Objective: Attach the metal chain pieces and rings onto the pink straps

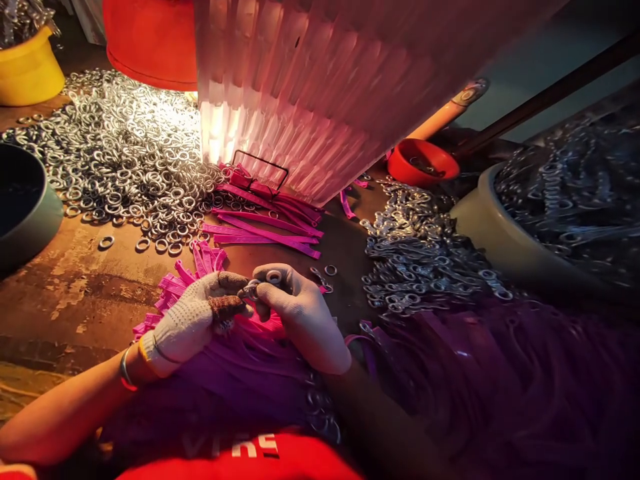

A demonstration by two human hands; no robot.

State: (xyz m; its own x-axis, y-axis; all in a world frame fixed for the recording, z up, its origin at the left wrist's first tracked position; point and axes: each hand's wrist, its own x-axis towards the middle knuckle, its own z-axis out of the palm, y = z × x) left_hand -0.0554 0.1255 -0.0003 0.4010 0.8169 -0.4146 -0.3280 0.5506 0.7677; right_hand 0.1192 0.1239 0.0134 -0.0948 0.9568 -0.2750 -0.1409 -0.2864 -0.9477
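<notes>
My left hand, in a knit glove with dots and brown-stained fingertips, is closed on a small metal piece. My right hand, in a pale glove, meets it there with the thumb against the piece. A metal ring sits in the curled fingers of my right hand. How the piece and the ring relate is hidden by the fingers. Beneath both hands lies a bundle of pink straps, its lower part in purple shadow.
A heap of metal rings lies beyond, under a red lamp shade. A corrugated translucent panel leans over more pink straps. Metal snap hooks are piled right, beside a red bowl and a large full tub.
</notes>
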